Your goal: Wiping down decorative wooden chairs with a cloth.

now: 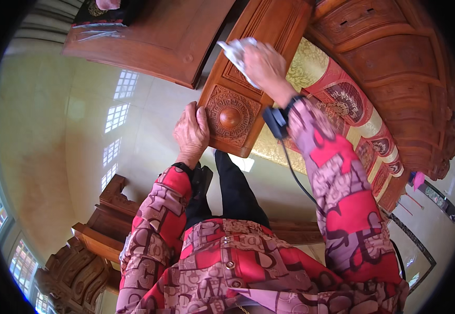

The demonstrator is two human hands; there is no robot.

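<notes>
A carved wooden furniture piece (pixel 227 117), long and panelled with a round boss in its square end, stretches away before me. Along the left edge of that end, my left hand (pixel 193 129) rests with its thumb and fingers against the wood. My right hand (pixel 264 64) is farther up the same piece, with a crumpled white cloth (pixel 237 55) under its fingers on the panelled surface. This hand is slightly blurred. A dark device with a cable (pixel 276 122) is strapped at my right wrist.
A wooden table (pixel 152 43) stands at the upper left with thin white sticks and a dark box on it. Red and gold cushions (pixel 347 98) cover a carved wooden bench (pixel 392 70) at the right. More carved furniture (pixel 105 231) is at the lower left, on the glossy tiled floor (pixel 149 114).
</notes>
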